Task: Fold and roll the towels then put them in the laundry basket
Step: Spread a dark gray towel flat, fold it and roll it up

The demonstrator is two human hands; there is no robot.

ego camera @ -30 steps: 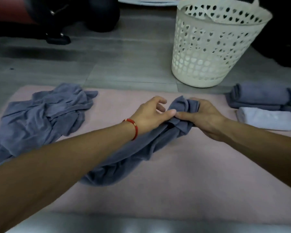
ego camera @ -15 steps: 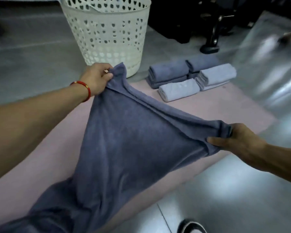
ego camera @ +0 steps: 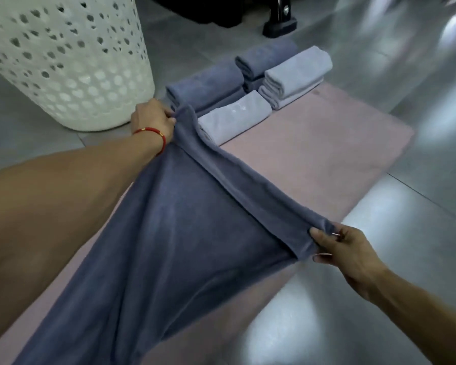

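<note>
Head view: the left hand (ego camera: 153, 118), with a red bracelet (ego camera: 153, 134) at its wrist, pinches one corner of a dark blue towel (ego camera: 174, 227), and the right hand (ego camera: 346, 248) pinches the other, so its top edge is stretched between them over a pink mat (ego camera: 313, 159). Folded towels (ego camera: 250, 85) lie at the mat's far end, just beside the white laundry basket (ego camera: 63, 61)

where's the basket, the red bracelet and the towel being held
basket (ego camera: 71, 75), head view, on its perforated white wall
red bracelet (ego camera: 153, 133), head view, on the band across the left wrist
towel (ego camera: 184, 233), head view, on the stretched blue middle
</note>
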